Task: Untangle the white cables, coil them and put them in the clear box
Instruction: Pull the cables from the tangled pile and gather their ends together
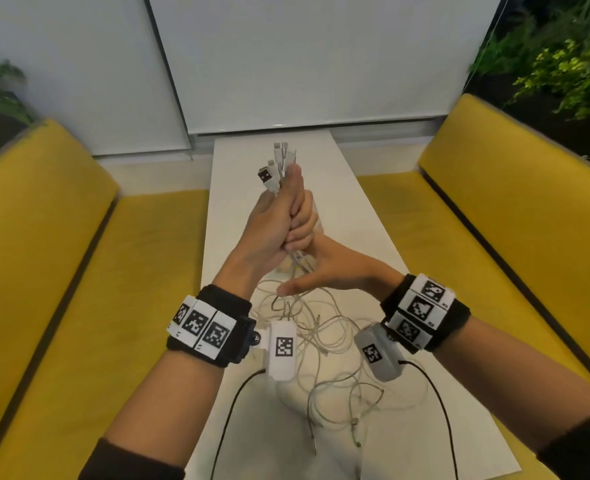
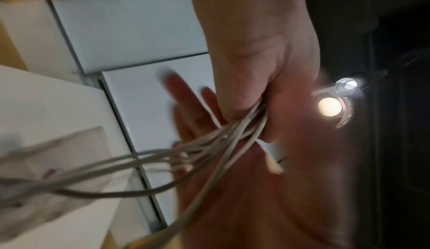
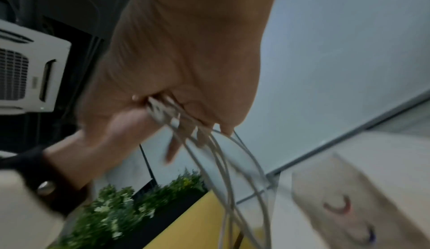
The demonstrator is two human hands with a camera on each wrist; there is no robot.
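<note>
My left hand is raised over the white table and grips a bundle of white cables, whose plugs stick up out of the fist. Just below it is my right hand, open with the thumb stretched out, and the strands run down past its palm. The rest of the cables lies in a loose tangle on the table near me. In the left wrist view the cables leave the fist across straight right fingers. The clear box shows blurred on the table.
Yellow benches run along both sides of the narrow table. White blinds close off the far end. Green plants stand behind the right bench. Black leads hang from both wrist cameras.
</note>
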